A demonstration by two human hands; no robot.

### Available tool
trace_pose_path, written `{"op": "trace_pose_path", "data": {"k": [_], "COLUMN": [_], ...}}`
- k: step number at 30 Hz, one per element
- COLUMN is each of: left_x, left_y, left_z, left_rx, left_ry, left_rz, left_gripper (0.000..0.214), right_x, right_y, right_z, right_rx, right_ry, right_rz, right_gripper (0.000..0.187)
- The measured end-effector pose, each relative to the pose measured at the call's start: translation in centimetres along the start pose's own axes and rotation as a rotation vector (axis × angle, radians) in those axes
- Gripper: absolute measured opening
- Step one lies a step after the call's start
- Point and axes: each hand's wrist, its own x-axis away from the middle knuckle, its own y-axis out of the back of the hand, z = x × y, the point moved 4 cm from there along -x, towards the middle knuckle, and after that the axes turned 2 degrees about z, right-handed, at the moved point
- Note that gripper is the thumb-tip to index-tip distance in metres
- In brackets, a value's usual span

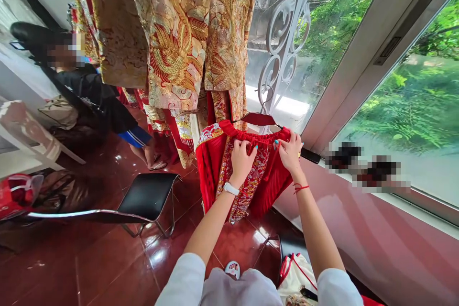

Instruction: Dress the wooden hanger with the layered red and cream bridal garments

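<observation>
In front of me hangs a red pleated skirt (210,172) with a gathered waistband and a richly embroidered middle panel. A hanger (264,105) with a wire hook rises behind its waist. My left hand (243,160), with a white band on the wrist, has its fingers bent and closed on the waistband near the middle. At the right end of the waistband, my right hand (291,150) pinches the red cloth between thumb and fingers. A thin cord seems to run between the two hands. The undersides of my fingertips are partly hidden.
Gold embroidered garments (175,33) hang above and behind the skirt. A black chair (148,196) stands left, and a person (96,95) is beyond it. To the right are a window ledge (380,196) and a phone-like black object (310,155). A white bag (297,272) with red trim lies low right.
</observation>
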Motion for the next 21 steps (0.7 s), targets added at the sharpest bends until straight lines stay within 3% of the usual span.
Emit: {"op": "trace_pose_path", "data": {"k": [3,7,9,12,15,21], "left_x": [-0.3,1.0,0.9,-0.6,-2.0,-1.7], "left_y": [-0.3,-1.1,-0.8,0.7,1.7,1.8], "left_z": [0.1,0.1,-0.2,-0.3,-0.4,0.3], "left_rx": [0.239,0.864,1.059,1.13,1.176,1.197], "left_ry": [0.121,0.503,0.671,0.754,0.779,0.811], "left_rz": [-0.021,0.308,0.377,0.289,0.241,0.137], "left_gripper": [0.009,0.034,0.044,0.045,0.044,0.043], "right_x": [0.6,1.3,1.2,0.3,-0.6,0.4], "right_y": [0.4,0.7,1.0,2.2,3.5,4.7], "right_z": [0.3,1.2,1.5,1.8,2.0,1.4], "right_rx": [0.037,0.063,0.077,0.073,0.049,0.121], "right_ry": [-0.011,-0.001,-0.016,-0.02,0.088,0.194], "right_rz": [0.005,-0.006,-0.012,-0.044,-0.063,-0.079], "right_gripper": [0.042,0.043,0.042,0.041,0.037,0.031]}}
